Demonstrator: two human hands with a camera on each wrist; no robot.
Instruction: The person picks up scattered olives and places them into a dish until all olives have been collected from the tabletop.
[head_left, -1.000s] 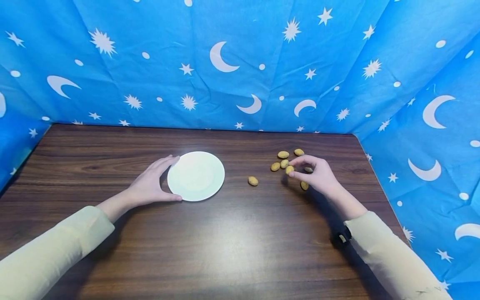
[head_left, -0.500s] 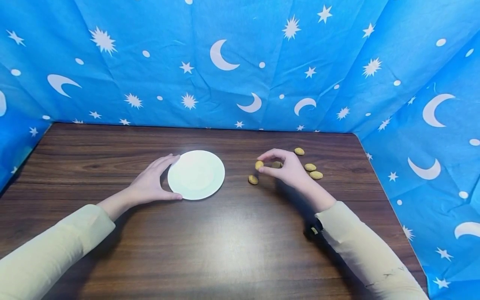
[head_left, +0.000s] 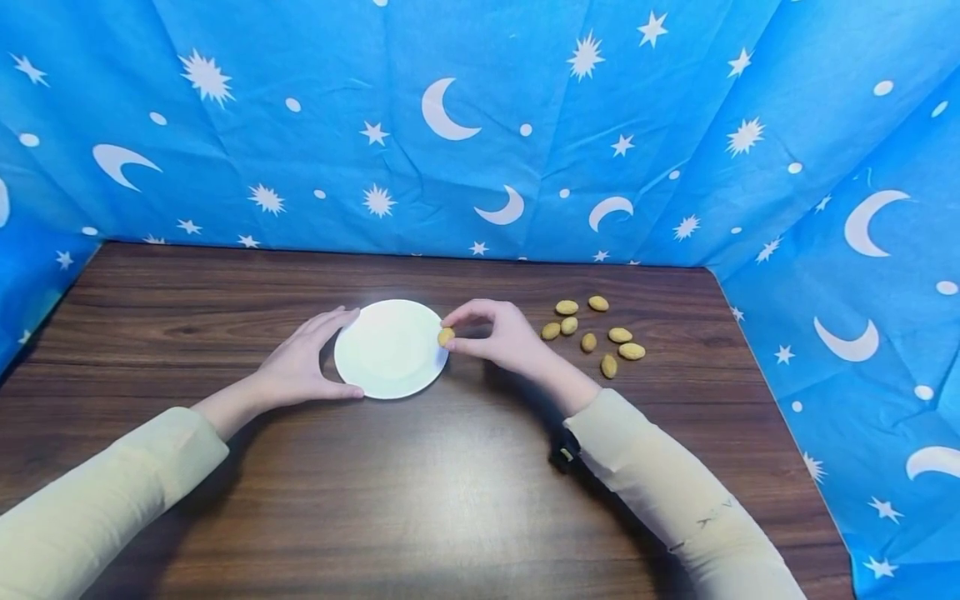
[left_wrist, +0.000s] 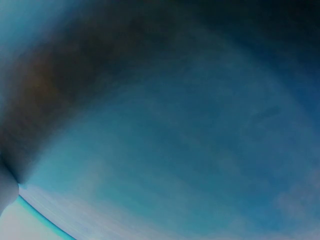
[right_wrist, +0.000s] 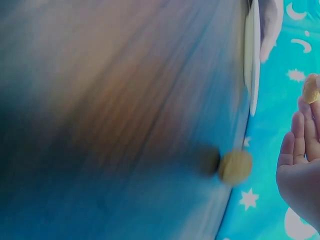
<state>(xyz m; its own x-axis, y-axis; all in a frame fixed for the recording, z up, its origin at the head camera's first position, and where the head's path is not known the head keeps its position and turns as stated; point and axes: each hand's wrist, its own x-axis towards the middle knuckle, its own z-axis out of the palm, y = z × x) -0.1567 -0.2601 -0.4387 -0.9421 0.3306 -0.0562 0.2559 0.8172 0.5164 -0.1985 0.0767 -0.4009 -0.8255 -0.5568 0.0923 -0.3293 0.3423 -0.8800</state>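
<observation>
My left hand lies beside the left edge of a round white plate on the table, fingers and thumb spread fairly straight and touching the rim. Between thumb and fingertips, my right hand pinches a small yellow-brown oval piece, like a nut or dried fruit, over the plate's right rim. That same pinched piece shows at the right edge of the right wrist view. Another loose piece sits on the table there. The left wrist view is mostly blurred, with a bit of white plate in its lower left corner.
Several similar oval pieces lie scattered on the dark wood table, right of my right hand. A blue cloth with white moons and stars hangs behind the table and along its sides.
My right hand has carried the pinched piece leftward from the scattered group to the plate's right rim, uncovering more pieces behind it. My left hand has stayed at the plate.
</observation>
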